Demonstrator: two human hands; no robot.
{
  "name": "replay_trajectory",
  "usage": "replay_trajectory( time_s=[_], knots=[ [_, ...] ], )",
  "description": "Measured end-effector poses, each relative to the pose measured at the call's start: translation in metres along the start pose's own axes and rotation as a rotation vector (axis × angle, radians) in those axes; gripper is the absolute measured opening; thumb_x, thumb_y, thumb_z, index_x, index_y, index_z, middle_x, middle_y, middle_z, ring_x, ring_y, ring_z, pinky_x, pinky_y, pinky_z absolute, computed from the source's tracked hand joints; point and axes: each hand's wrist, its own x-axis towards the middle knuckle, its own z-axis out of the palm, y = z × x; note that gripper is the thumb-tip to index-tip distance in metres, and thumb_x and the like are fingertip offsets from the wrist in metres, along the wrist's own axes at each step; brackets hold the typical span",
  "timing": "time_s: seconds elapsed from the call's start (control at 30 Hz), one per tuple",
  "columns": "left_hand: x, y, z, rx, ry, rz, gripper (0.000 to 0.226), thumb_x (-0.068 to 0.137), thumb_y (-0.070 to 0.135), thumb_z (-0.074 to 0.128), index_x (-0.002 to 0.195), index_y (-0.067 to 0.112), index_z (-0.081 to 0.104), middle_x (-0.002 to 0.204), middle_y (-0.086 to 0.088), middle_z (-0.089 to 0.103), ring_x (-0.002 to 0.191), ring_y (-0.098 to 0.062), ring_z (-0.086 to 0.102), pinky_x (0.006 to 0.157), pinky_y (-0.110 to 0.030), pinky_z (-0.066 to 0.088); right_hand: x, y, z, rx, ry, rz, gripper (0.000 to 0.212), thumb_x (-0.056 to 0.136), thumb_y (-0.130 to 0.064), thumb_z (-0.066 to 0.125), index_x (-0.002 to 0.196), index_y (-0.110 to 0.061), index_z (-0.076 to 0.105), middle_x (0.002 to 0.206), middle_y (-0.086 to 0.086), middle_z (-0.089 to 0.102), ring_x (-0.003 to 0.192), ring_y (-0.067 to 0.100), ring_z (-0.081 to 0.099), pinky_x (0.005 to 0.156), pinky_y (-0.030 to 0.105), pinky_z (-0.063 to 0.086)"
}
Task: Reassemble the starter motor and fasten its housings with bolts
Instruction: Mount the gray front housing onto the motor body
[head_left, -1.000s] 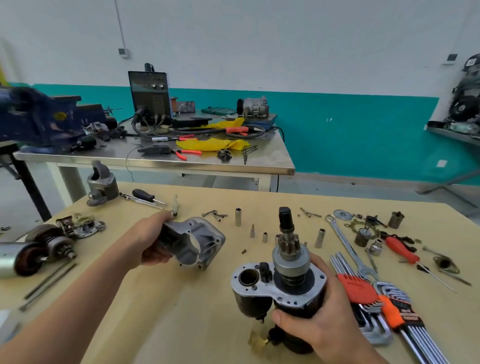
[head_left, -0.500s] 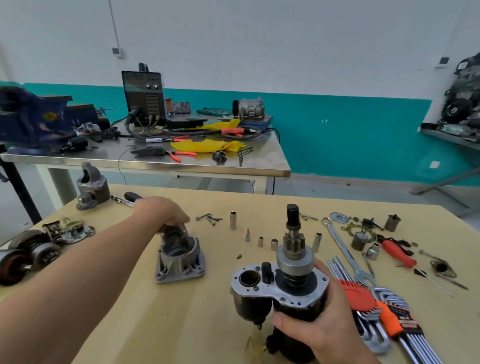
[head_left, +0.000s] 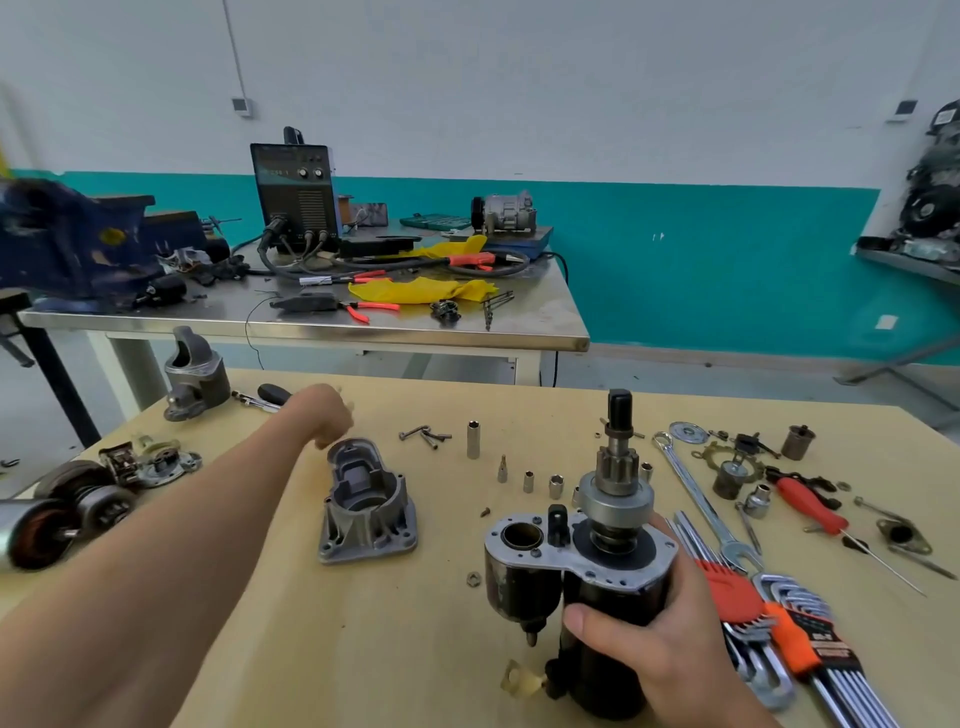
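Teal-banded wall and a cluttered steel table stand behind the bench, its tan top strewn with parts. Towards the far left corner the left hand is stretched out over the bench, close to a black-handled tool. It is blurred with motion, so I cannot tell whether the fingers are spread or curled, but it holds nothing I can see. A second ago that hand carried the nose housing in the air, and half a second ago it was settling it down. Now the housing sits alone on its flange near the middle of the bench, just short of the hand and apart from it. Loose bolts lie beyond it towards the far edge. Right of that, near the front edge, the starter motor stands upright as before, pinion shaft pointing up, with the right hand wrapped round its dark body. A rack of hex keys lies just beside that hand. My reading is that fitting the housing has been put off while the free hand goes for something else, so the fastening has not yet begun
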Motion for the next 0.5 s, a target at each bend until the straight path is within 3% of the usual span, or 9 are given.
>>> replay_trajectory(
  time_s=[0.03, 0.1, 0.17, 0.2, 0.27, 0.33, 0.4, 0.5],
  knots=[
    [-0.005, 0.001, -0.004, -0.137, 0.051, 0.034, 0.021, 0.097, 0.012, 0.051, 0.107, -0.002, 0.063, 0.091, -0.014, 0.061, 0.081, -0.022, 0.055, 0.066, -0.029, 0.043, 0.0, -0.001, -0.001, 0.004, -0.006, 0.001, 0.076, 0.048, -0.025, 0.092, 0.116, -0.044, 0.064, 0.113, 0.001, 0.073, 0.103, 0.019, 0.071, 0.079, 0.017, 0.056],
    [-0.028, 0.009, -0.017, -0.722, 0.127, 0.085, 0.022, 0.1, 0.017, 0.045, 0.091, 0.003, 0.059, 0.084, -0.014, 0.056, 0.072, -0.021, 0.049, 0.067, -0.033, 0.041, 0.001, -0.001, -0.002, -0.004, -0.009, 0.011, 0.076, 0.051, -0.027, 0.093, 0.12, -0.041, 0.062, 0.116, 0.002, 0.072, 0.107, 0.021, 0.07, 0.08, 0.024, 0.058],
    [-0.066, 0.025, -0.031, -1.245, 0.06, 0.218, 0.023, 0.098, 0.018, 0.041, 0.086, 0.006, 0.057, 0.075, -0.011, 0.058, 0.069, -0.022, 0.052, 0.068, -0.036, 0.045, 0.001, -0.002, -0.002, 0.008, -0.011, 0.01, 0.076, 0.055, -0.025, 0.093, 0.123, -0.036, 0.06, 0.118, 0.004, 0.071, 0.11, 0.022, 0.068, 0.085, 0.027, 0.058],
    [-0.088, 0.033, -0.036, -1.365, -0.007, 0.303, 0.023, 0.095, 0.02, 0.041, 0.083, 0.007, 0.057, 0.068, -0.008, 0.058, 0.063, -0.021, 0.051, 0.063, -0.036, 0.044, 0.002, -0.002, -0.002, 0.019, -0.014, 0.006, 0.075, 0.057, -0.021, 0.092, 0.124, -0.032, 0.06, 0.117, 0.006, 0.071, 0.11, 0.024, 0.068, 0.089, 0.027, 0.057],
    [-0.133, 0.051, -0.035, -1.34, -0.148, 0.461, 0.027, 0.088, 0.028, 0.05, 0.069, 0.013, 0.06, 0.058, -0.005, 0.054, 0.053, -0.018, 0.047, 0.053, -0.032, 0.04, 0.002, -0.005, -0.001, 0.024, -0.024, -0.001, 0.071, 0.061, -0.015, 0.09, 0.124, -0.029, 0.061, 0.115, 0.008, 0.072, 0.108, 0.027, 0.068, 0.09, 0.028, 0.056],
    [-0.172, 0.068, -0.027, -1.129, -0.243, 0.585, 0.034, 0.083, 0.038, 0.058, 0.055, 0.02, 0.062, 0.055, -0.003, 0.052, 0.048, -0.014, 0.045, 0.048, -0.023, 0.039, 0.001, -0.008, 0.0, 0.026, -0.03, 0.0, 0.068, 0.062, -0.012, 0.089, 0.121, -0.031, 0.062, 0.113, 0.007, 0.072, 0.107, 0.025, 0.069, 0.086, 0.025, 0.056],
    [-0.203, 0.08, -0.016, -0.99, -0.304, 0.704, 0.039, 0.085, 0.045, 0.06, 0.056, 0.019, 0.059, 0.055, -0.004, 0.05, 0.049, -0.012, 0.043, 0.048, -0.015, 0.038, 0.001, -0.008, 0.001, 0.028, -0.027, 0.001, 0.068, 0.061, -0.012, 0.089, 0.121, -0.031, 0.062, 0.113, 0.006, 0.072, 0.107, 0.025, 0.069, 0.085, 0.026, 0.056],
    [-0.219, 0.085, -0.006, -1.036, -0.292, 0.726, 0.042, 0.091, 0.045, 0.059, 0.061, 0.015, 0.054, 0.061, -0.007, 0.047, 0.056, -0.017, 0.041, 0.057, -0.022, 0.038, 0.0, -0.008, 0.002, 0.029, -0.025, 0.002, 0.068, 0.061, -0.01, 0.089, 0.12, -0.029, 0.061, 0.112, 0.008, 0.072, 0.105, 0.028, 0.069, 0.084, 0.033, 0.057]
  ],
)
